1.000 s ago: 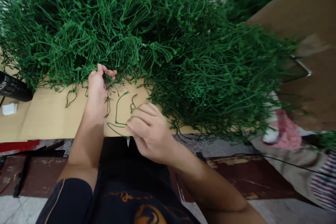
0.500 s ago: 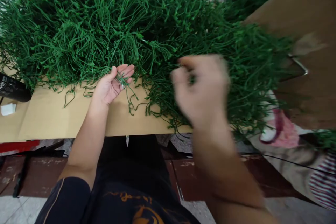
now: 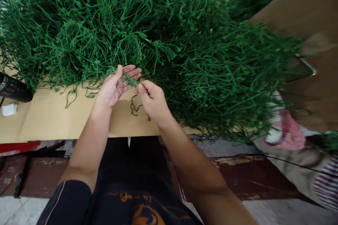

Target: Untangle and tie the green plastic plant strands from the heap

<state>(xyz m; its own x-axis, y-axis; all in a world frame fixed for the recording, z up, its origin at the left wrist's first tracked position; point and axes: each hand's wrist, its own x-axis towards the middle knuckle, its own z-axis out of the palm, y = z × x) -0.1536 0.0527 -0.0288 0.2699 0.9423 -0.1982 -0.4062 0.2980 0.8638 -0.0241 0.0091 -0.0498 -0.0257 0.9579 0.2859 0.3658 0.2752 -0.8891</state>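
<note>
Little bunch of green stems (image 3: 130, 79) lying across the left hand (image 3: 116, 87), which is palm up, fingers spread; right hand (image 3: 152, 100) is pinching one end, over the cardboard (image 3: 60, 112). Massive green pile (image 3: 124, 17) right behind. Black canister (image 3: 16, 88) far left, can't see inside, white lettering unclear. Dark shirt (image 3: 113, 212) has orange script I can't read.

Green heap (image 3: 116, 24) partly off-frame

From my end I see green stems (image 3: 95, 24), tan cardboard (image 3: 66, 116), a black bottle (image 3: 17, 90), an orange-printed dark shirt (image 3: 111, 184) and maroon-and-white striped cloth (image 3: 326, 187).
</note>
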